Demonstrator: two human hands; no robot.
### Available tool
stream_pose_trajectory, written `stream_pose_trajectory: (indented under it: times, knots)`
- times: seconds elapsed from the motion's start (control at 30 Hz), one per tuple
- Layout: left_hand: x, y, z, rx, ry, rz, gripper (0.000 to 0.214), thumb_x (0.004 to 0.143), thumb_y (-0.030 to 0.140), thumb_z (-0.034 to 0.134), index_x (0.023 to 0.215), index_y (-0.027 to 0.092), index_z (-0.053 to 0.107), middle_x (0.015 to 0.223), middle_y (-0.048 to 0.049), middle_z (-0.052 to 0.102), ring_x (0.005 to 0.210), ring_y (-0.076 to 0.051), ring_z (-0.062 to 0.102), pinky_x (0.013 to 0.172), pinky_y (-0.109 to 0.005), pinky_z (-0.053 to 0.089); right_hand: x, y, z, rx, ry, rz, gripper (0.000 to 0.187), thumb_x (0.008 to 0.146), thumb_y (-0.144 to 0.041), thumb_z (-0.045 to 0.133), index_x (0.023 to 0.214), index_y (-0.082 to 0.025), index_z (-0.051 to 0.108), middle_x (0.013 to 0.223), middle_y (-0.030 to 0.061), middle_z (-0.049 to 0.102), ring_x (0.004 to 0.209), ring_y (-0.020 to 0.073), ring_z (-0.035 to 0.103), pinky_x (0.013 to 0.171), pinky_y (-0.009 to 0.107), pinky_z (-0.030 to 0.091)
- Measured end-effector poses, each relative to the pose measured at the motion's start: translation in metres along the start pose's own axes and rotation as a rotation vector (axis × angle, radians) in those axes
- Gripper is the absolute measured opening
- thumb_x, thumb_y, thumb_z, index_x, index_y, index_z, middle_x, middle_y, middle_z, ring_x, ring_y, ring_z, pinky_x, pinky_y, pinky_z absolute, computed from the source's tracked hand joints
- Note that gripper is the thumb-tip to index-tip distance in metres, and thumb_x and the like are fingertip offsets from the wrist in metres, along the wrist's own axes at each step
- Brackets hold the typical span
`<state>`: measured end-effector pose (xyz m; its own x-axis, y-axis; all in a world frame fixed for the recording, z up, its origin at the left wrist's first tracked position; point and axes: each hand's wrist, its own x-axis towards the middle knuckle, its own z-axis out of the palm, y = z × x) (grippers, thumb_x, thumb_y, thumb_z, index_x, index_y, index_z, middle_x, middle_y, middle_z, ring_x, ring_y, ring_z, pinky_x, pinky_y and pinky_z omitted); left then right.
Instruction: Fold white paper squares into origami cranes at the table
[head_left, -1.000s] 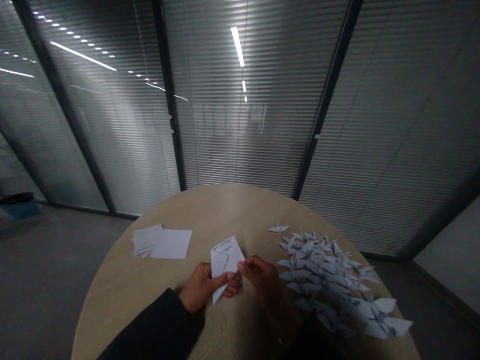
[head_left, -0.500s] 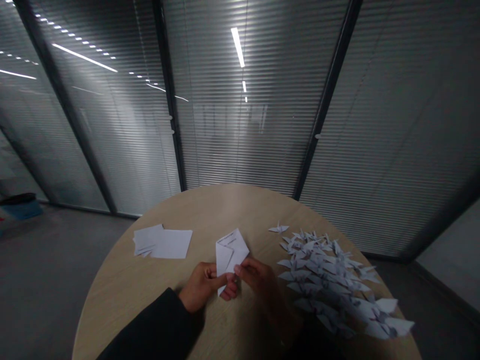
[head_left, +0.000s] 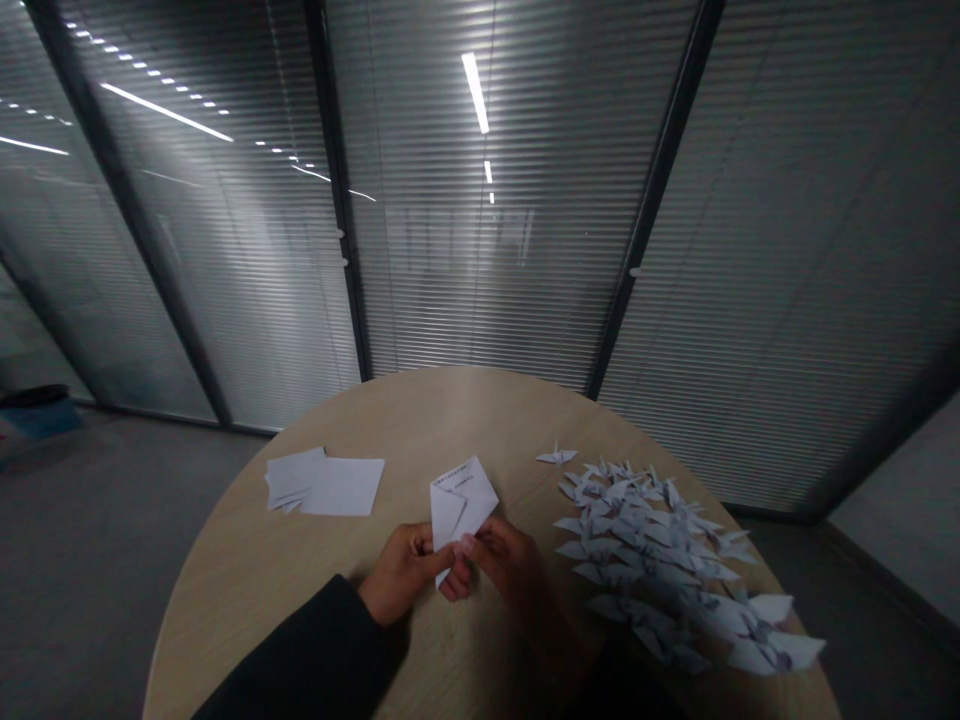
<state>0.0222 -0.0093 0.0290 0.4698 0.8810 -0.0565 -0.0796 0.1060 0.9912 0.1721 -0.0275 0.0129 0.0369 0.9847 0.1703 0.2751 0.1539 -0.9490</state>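
Note:
Both my hands hold a partly folded white paper (head_left: 461, 503) upright above the round wooden table (head_left: 240, 570). My left hand (head_left: 405, 577) pinches its lower left edge with thumb and fingers closed. My right hand (head_left: 506, 560) pinches the lower right part, its fingertips meeting the left hand's at the paper's base. The paper shows a folded flap and a line of small print near its top.
A small stack of white paper sheets (head_left: 326, 483) lies on the table to the left. Several folded paper cranes (head_left: 660, 560) are spread over the right side of the table. Glass walls with blinds (head_left: 480, 220) stand behind the table.
The paper has turned slightly and risen a little in my hands. My right fingers have slid leftward along its lower edge toward the left hand.

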Motion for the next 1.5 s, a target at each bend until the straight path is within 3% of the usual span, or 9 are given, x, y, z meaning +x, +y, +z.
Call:
stream_pose_trajectory:
  times: [0.13,0.27,0.43,0.73,0.87,1.0,1.17,1.3,1.5]
  knots:
    - [0.002,-0.003,0.001,0.012,0.008,-0.004,0.057,0.058,0.067,0.078,0.062,0.012,0.065,0.052,-0.0061,0.068,0.043,-0.015,0.061,0.047,-0.026,0.049,0.000,-0.003,-0.005,-0.084,0.062,0.031,0.024,0.072,-0.044,0.059,0.060,-0.023,0.059,0.062,0.0010,0.067,0.061,0.0176,0.062,0.057,0.026,0.043]
    - [0.004,-0.006,0.002,-0.003,0.012,-0.053,0.058,0.054,0.068,0.079,0.066,0.012,0.065,0.053,-0.0047,0.069,0.044,-0.015,0.063,0.047,-0.026,0.050,-0.001,-0.003,-0.009,-0.113,0.127,-0.010,0.024,0.074,-0.042,0.057,0.060,-0.023,0.058,0.063,-0.0003,0.066,0.062,0.0159,0.059,0.060,0.026,0.041]
    - [0.002,-0.006,0.001,-0.005,-0.055,-0.072,0.056,0.054,0.065,0.081,0.065,0.012,0.067,0.059,-0.0059,0.071,0.050,-0.015,0.066,0.051,-0.025,0.051,0.002,0.000,-0.012,-0.077,0.147,0.000,0.030,0.072,-0.049,0.056,0.058,-0.023,0.053,0.058,-0.0019,0.060,0.058,0.0154,0.053,0.056,0.025,0.036]
    - [0.003,-0.009,-0.003,-0.007,-0.075,-0.120,0.056,0.057,0.066,0.079,0.065,0.014,0.061,0.051,-0.0027,0.066,0.038,-0.014,0.061,0.038,-0.023,0.046,0.003,0.002,-0.007,-0.038,0.154,0.023,0.028,0.073,-0.049,0.055,0.060,-0.024,0.053,0.058,-0.0022,0.060,0.057,0.0157,0.053,0.056,0.026,0.037]
    - [0.004,-0.009,-0.004,-0.074,-0.074,-0.168,0.061,0.051,0.064,0.083,0.078,0.012,0.067,0.064,-0.0059,0.073,0.050,-0.017,0.069,0.047,-0.026,0.052,0.004,0.006,-0.011,-0.057,0.147,0.035,0.031,0.075,-0.051,0.055,0.062,-0.023,0.054,0.060,-0.0013,0.062,0.059,0.0165,0.055,0.058,0.027,0.038]
    - [0.004,-0.010,-0.005,-0.079,-0.107,-0.157,0.062,0.054,0.064,0.082,0.082,0.010,0.068,0.070,-0.0085,0.075,0.061,-0.020,0.073,0.055,-0.029,0.055,0.003,0.006,-0.014,-0.051,0.163,0.052,0.033,0.077,-0.053,0.054,0.062,-0.023,0.054,0.060,-0.0017,0.061,0.059,0.0164,0.054,0.058,0.027,0.040]
    - [0.003,-0.014,-0.005,-0.028,-0.137,-0.151,0.058,0.062,0.069,0.074,0.075,0.014,0.061,0.054,-0.0033,0.067,0.046,-0.019,0.067,0.044,-0.028,0.050,0.003,0.002,-0.014,-0.053,0.184,0.047,0.033,0.074,-0.053,0.057,0.060,-0.024,0.055,0.059,-0.0014,0.060,0.059,0.0175,0.055,0.060,0.028,0.041]
    - [0.002,-0.015,-0.005,-0.004,-0.139,-0.152,0.053,0.067,0.065,0.072,0.076,0.015,0.059,0.053,-0.0025,0.065,0.044,-0.019,0.066,0.042,-0.028,0.049,0.003,0.000,-0.015,-0.016,0.169,0.047,0.031,0.072,-0.051,0.059,0.059,-0.024,0.058,0.059,-0.0013,0.062,0.059,0.0179,0.056,0.060,0.028,0.041]
    - [0.002,-0.013,-0.004,-0.008,-0.147,-0.133,0.053,0.067,0.065,0.072,0.076,0.014,0.060,0.054,-0.0039,0.066,0.045,-0.019,0.066,0.041,-0.027,0.048,0.003,-0.008,-0.016,0.068,0.271,0.025,0.034,0.071,-0.052,0.060,0.055,-0.023,0.054,0.054,-0.0028,0.057,0.055,0.0163,0.052,0.054,0.026,0.040]
